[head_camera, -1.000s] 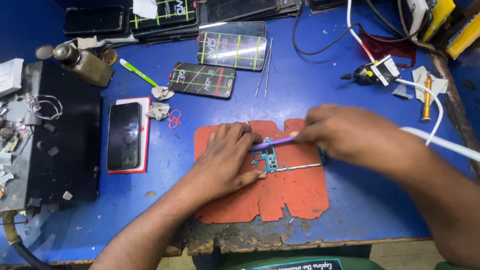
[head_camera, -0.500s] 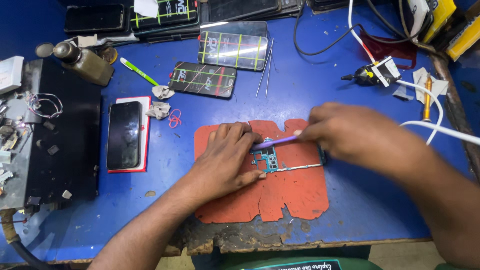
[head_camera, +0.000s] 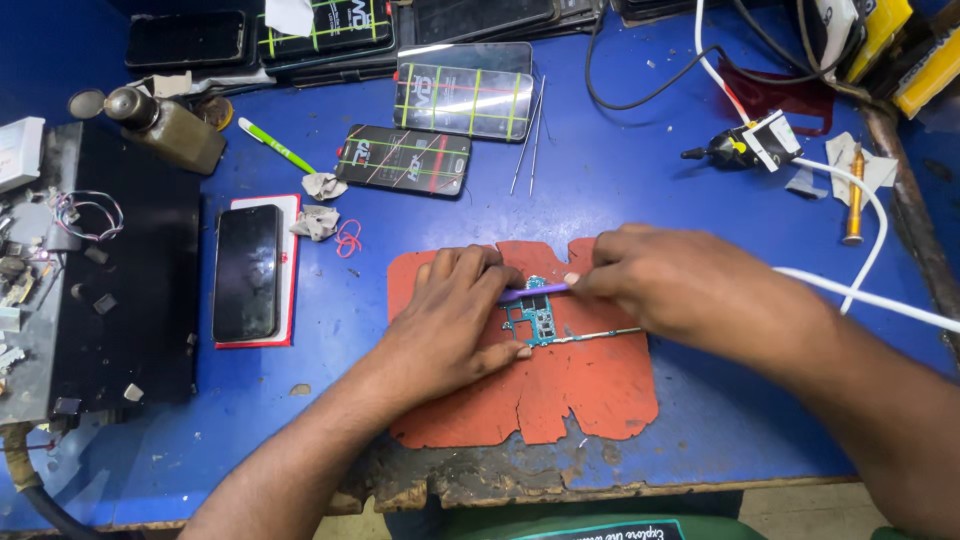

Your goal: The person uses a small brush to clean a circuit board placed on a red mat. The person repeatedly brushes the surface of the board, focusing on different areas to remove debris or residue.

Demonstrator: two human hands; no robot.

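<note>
Left hand [head_camera: 450, 320] flat, pinning circuit board [head_camera: 532, 320]; right hand [head_camera: 680, 290] gripping purple tool [head_camera: 532, 292].

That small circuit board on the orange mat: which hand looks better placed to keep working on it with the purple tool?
Probably the right hand: it already grips the purple tool, whose tip lies over the circuit board. The left hand lies flat beside the board on the orange mat, apparently steadying it.

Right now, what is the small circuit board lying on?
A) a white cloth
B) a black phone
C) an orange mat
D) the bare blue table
C: the circuit board lies on the orange mat, with the left hand pressed beside it and the right hand bringing a purple tool to it.
</note>
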